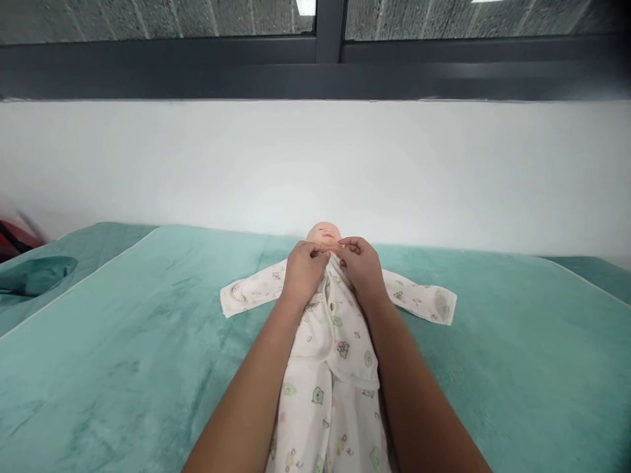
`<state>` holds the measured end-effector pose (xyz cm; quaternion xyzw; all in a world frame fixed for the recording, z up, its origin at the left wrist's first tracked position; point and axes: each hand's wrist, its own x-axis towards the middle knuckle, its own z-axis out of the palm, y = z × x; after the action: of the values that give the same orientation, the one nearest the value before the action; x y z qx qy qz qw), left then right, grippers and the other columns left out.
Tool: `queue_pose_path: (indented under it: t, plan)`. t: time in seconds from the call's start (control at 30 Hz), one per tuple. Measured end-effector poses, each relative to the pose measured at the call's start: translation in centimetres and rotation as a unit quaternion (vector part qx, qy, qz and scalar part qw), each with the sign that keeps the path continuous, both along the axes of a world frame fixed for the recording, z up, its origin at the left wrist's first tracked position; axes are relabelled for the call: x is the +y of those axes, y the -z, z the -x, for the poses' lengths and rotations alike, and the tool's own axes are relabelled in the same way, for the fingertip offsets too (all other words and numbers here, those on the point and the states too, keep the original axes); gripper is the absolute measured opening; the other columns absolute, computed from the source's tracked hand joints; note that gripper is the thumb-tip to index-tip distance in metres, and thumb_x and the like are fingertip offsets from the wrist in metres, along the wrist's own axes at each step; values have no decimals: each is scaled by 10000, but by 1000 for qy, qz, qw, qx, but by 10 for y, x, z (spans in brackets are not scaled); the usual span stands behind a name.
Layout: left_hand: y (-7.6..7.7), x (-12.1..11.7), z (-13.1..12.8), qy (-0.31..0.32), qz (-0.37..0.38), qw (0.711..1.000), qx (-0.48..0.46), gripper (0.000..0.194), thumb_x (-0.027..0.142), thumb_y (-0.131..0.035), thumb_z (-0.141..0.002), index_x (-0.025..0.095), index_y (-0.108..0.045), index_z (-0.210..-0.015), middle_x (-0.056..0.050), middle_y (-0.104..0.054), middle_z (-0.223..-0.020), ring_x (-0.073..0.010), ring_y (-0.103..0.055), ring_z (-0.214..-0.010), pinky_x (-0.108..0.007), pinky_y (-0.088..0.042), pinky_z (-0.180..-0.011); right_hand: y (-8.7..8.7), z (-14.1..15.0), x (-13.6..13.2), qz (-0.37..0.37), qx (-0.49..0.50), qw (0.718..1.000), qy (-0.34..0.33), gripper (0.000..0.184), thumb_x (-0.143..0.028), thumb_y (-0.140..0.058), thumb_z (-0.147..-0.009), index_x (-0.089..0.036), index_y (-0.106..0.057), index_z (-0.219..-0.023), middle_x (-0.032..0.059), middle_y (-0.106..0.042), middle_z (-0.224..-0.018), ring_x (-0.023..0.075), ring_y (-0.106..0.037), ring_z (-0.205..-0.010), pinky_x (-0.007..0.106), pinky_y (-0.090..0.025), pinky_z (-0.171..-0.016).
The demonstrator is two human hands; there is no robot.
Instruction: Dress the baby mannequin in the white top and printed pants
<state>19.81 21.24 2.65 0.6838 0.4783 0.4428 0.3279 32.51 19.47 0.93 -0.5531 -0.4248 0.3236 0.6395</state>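
Note:
A baby doll [325,232] lies on its back, head toward the wall. It wears a white baby jacket [352,341] with small animal prints, its sleeves spread out to both sides. White trousers [305,414] in the same print cover the legs. At the neck of the jacket, just below the doll's chin, my left hand [306,268] pinches the collar edge. My right hand [362,266] is pinched at the other side of the collar, close to the left. The front edges overlap along the middle, where a small button shows. My fingers hide most of the neckline.
The doll rests on a bed with a green plush cover [133,348]. Behind it stands a white wall [207,164] under a dark window frame [246,69]. A red and black object [14,240] sits at the far left edge.

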Motion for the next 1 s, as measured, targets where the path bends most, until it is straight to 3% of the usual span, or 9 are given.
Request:
queue_pose_path:
  t: [0.07, 0.17, 0.3, 0.5, 0.77, 1.0]
  plan:
    - [0, 0, 1, -11, 7, 1000, -9, 118, 195, -587, -782, 168, -702, -786, -55, -704, -901, -181, -623, -863, -305, -457, -836, 1, -1, 1, 1, -97, 994, 38, 239, -262, -590, -668, -189, -630, -892, 20, -648, -861, 162, -582, -792, 309, -457, -781]
    - [-2, -2, 2, -4, 34, 998, -46, 134, 235, -559, -796, 166, -671, -774, -23, -668, -779, -151, -585, -726, -270, -448, -718, 0, -4, -2, 18, -175, 984, 8, 216, -271, -557, -708, -200, -663, -883, 39, -688, -964, 202, -603, -921, 352, -441, -885]
    - [-5, -6, 3, 8, 63, 994, -87, 138, 263, -546, -805, 170, -642, -773, 11, -608, -703, -119, -514, -625, -243, -419, -646, -5, -6, -6, 42, -207, 975, -62, 195, -301, -540, -752, -220, -685, -856, 18, -710, -969, 206, -616, -930, 360, -434, -887]
    - [-6, -9, 2, 8, 73, 996, -58, 124, 244, -531, -805, 180, -618, -744, 16, -600, -689, -122, -508, -605, -243, -398, -598, 3, -9, 6, 27, -247, 969, -2, 141, -318, -550, -762, -215, -645, -780, 9, -695, -857, 185, -599, -823, 333, -438, -809]
    - [-1, -2, 0, -18, 5, 998, -53, 189, 185, -517, -835, 188, -698, -889, -43, -713, -995, -180, -631, -946, -310, -458, -885, 13, -14, 18, 48, -267, 962, 38, 139, -333, -555, -770, -228, -644, -783, 0, -680, -807, 178, -587, -755, 317, -438, -754]
    - [2, -1, -1, 9, -61, 995, 74, 260, 196, -507, -865, 234, -749, -950, -51, -692, -1049, -207, -582, -1063, -350, -424, -993, 14, -17, 22, 63, -244, 967, 23, 146, -339, -563, -760, -226, -652, -786, 9, -693, -815, 185, -598, -772, 312, -443, -744]
